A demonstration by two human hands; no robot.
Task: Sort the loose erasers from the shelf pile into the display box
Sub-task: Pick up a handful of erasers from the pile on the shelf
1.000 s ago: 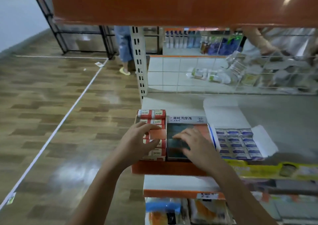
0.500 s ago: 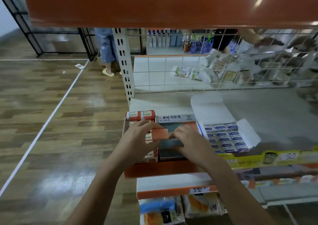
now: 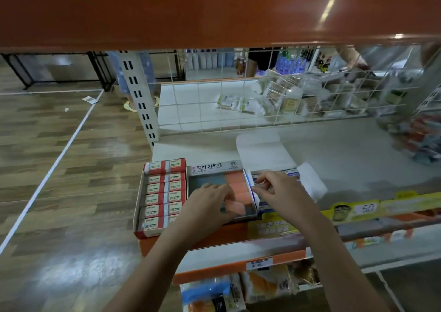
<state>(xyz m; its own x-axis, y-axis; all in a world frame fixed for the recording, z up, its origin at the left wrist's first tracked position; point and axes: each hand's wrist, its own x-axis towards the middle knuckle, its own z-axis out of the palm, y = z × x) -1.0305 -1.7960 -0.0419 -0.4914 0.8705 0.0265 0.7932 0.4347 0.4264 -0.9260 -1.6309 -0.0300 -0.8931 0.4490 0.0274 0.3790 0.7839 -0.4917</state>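
Observation:
The display box [image 3: 216, 168] with a Korean label stands at the shelf's front, holding a column of pink erasers [image 3: 236, 180] beside grey-blue ones. My left hand [image 3: 207, 206] is inside it at the near end and holds a pink eraser [image 3: 235, 207] tilted above the row. My right hand [image 3: 279, 192] is over the neighbouring open box of blue-and-white erasers [image 3: 292, 173], thumb and forefinger pinching one small eraser at that box's left edge. It hides most of that box.
A red box of 2B erasers [image 3: 164, 192] stands left of the display box. The white lid flap [image 3: 260, 152] lies behind the right box. A wire grid [image 3: 238, 101] backs the shelf. A pile of packets [image 3: 420, 140] sits far right; an orange shelf [image 3: 214, 8] hangs overhead.
My left hand has carried the pink eraser right, from the red box's edge into the display box. My right hand has left the display box for the blue-and-white box.

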